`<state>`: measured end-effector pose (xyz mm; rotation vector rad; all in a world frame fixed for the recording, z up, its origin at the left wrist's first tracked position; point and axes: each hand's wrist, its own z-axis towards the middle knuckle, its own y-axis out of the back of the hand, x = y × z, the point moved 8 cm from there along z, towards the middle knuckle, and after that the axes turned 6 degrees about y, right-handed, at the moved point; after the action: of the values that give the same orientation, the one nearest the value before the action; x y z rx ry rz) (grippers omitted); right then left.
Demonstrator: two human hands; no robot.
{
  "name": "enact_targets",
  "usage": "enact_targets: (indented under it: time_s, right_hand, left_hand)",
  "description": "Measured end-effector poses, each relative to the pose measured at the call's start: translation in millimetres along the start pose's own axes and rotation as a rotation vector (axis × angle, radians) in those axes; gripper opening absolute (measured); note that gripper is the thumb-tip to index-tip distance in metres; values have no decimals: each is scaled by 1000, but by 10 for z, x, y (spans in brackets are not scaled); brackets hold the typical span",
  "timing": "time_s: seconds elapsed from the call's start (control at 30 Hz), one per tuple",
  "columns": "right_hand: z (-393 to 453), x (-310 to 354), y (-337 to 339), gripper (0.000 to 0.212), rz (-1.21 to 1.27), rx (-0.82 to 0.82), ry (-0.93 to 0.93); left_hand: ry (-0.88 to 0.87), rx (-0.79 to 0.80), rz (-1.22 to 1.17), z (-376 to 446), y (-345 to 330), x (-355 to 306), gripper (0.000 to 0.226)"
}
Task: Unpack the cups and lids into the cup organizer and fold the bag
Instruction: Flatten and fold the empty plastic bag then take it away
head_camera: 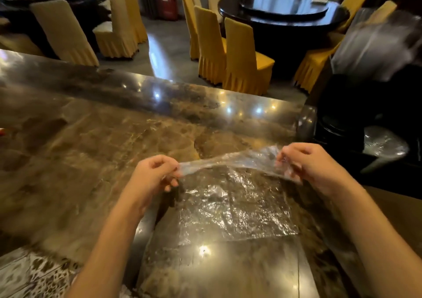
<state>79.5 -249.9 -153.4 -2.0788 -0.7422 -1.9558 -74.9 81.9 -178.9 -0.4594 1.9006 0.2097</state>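
Observation:
A clear, crinkled plastic bag [237, 208] lies flat on the brown marble counter [91, 142]. Its far edge is lifted off the surface. My left hand [155, 172] pinches the left corner of that edge, and my right hand [312, 163] pinches the right corner. The raised edge stretches between both hands. At the right stands a black cup organizer [365, 106] with a blurred stack of clear cups [374, 46] rising from its top and clear lids [381, 142] in a lower slot.
The counter's far edge runs from upper left to right. Beyond it are yellow-covered chairs [246, 58] and a round dark dining table [285, 7]. A patterned floor [34, 272] shows at the lower left.

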Motion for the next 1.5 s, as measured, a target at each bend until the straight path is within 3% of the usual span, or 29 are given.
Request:
enact_targets:
  time_s: [0.13, 0.2, 0.4, 0.63, 0.9, 1.5]
  right_hand:
    - [-236, -117, -11, 10, -192, 12, 5]
    - [-306, -196, -11, 22, -199, -30, -3]
    - [-445, -412, -65, 50, -300, -69, -29]
    - [-472, -608, -41, 30, -440, -111, -122]
    - [-474, -628, -48, 9, -375, -95, -187]
    - [-646, -757, -275, 22, -405, -5, -282]
  left_hand:
    - [19, -52, 146, -146, 34, 206, 23]
    - [26, -65, 226, -205, 23, 301, 37]
    - [-31, -103, 521, -292, 39, 496, 48]
    - [-98, -164, 699, -304, 2, 479, 46]
    - [-61, -211, 641, -297, 8, 487, 32]
    - [-60, -268, 761, -415, -45, 383, 50]
